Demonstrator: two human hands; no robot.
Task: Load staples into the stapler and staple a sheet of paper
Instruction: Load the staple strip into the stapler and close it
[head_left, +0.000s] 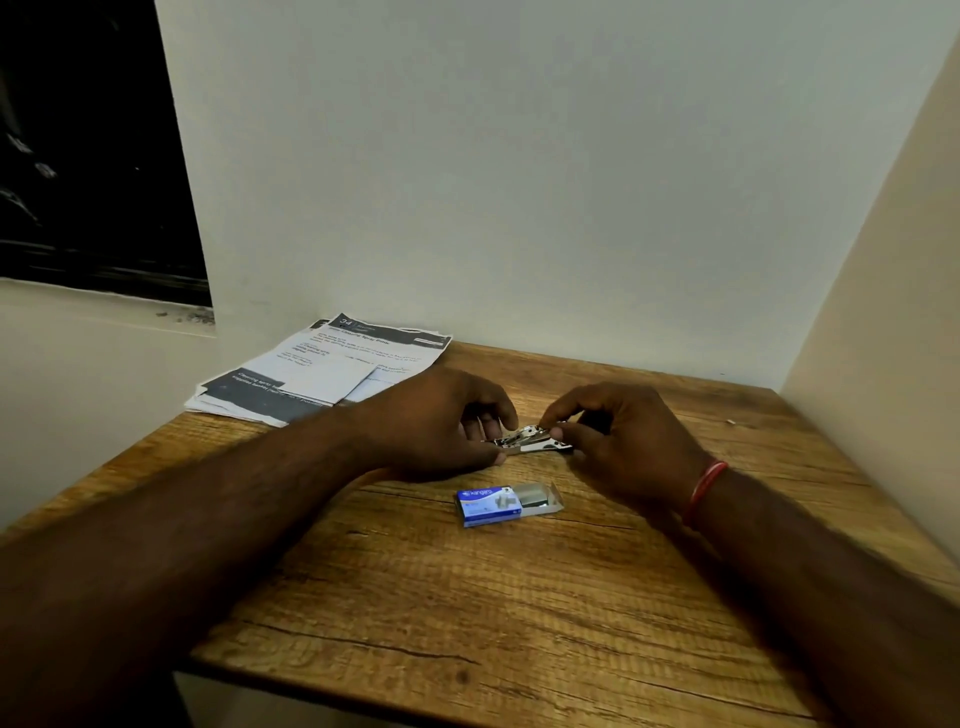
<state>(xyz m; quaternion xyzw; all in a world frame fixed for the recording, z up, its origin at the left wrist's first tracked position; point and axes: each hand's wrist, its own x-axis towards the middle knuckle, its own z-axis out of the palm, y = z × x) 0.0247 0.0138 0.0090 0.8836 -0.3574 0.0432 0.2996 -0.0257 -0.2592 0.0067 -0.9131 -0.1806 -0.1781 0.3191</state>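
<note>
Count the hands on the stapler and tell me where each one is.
2. The left hand grips the stapler at its left end; the right hand pinches its right end. No other hands are in view.

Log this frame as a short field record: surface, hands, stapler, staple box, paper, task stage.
surface: wooden table
left hand: holds the left end of the stapler
right hand: pinches the stapler's right end; red band on the wrist
stapler: small, metal, between both hands, low over the table; whether it is loaded cannot be told
staple box: blue, tray slid partly out, staples showing, nearer the person than the stapler
paper: printed sheets at the table's far left corner, untouched
stage: stapler in hand, paper not yet brought to it
</note>
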